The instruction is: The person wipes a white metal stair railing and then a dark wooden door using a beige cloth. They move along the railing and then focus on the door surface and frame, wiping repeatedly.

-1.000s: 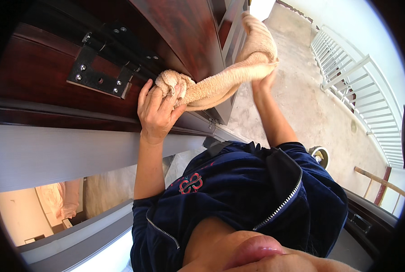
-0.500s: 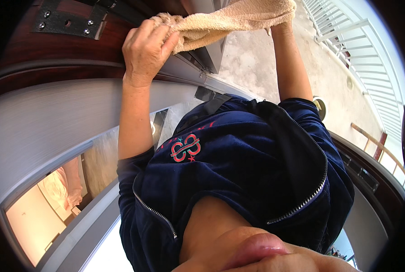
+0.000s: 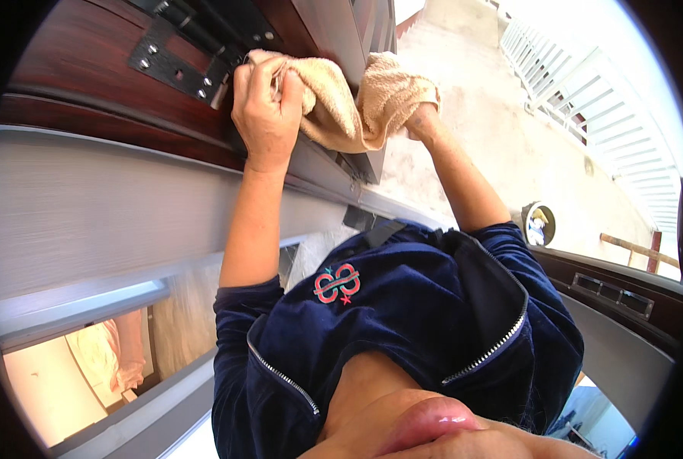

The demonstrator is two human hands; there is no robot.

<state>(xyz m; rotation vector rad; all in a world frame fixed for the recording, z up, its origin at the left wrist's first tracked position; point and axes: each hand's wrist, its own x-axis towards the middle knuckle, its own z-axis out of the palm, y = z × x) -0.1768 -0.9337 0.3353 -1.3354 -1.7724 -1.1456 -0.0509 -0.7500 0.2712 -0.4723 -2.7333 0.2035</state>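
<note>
A beige terry towel (image 3: 391,90) is stretched between my two hands, sagging in the middle. My left hand (image 3: 265,115) is closed on its left end, fingers curled and knuckles up, beside a black metal hinge (image 3: 158,55) screwed to a dark red-brown door frame (image 3: 81,57). The other end drapes over my right hand (image 3: 422,121), which grips it from underneath; only the wrist and part of the hand show, and the fingers are hidden. Between the hands, the towel lies against the grey edge of a door (image 3: 348,38).
A round bin (image 3: 526,223) with scraps inside stands on the pale concrete floor (image 3: 479,153) at the right. White railings (image 3: 617,115) run along the far right, near a wooden bar (image 3: 624,245). A grey panel (image 3: 112,191) fills the left.
Both hands have come nearer in the view, and my right hand has moved left and down toward the door edge. The towel, stretched out before, now sags between them.
</note>
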